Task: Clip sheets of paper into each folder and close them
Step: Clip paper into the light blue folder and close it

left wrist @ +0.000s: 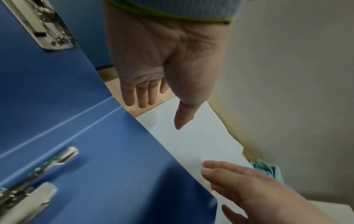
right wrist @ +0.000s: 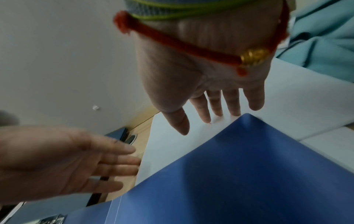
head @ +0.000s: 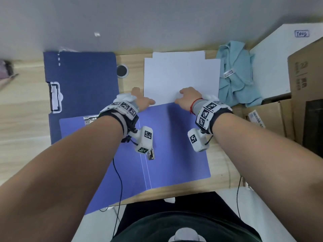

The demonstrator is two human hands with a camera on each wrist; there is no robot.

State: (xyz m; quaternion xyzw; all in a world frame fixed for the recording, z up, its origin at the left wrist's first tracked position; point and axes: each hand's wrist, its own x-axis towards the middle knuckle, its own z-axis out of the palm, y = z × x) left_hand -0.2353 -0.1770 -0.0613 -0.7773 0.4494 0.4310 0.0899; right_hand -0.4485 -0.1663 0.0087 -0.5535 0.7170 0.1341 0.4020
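1. The open blue folder [head: 174, 145] lies flat on the desk [head: 26, 110] in front of you; take it as your landmark.
2. The stack of white paper [head: 181, 75] sits just beyond the folder's far edge, its near edge touching it.
3. Your left hand [head: 142, 100] hovers at the paper's left edge, fingers straight and slightly apart, holding nothing.
4. Your right hand [head: 189, 98] rests fingertips on the paper, fingers straight and spread.
5. A darker folder [head: 80, 81] lies left of the paper.
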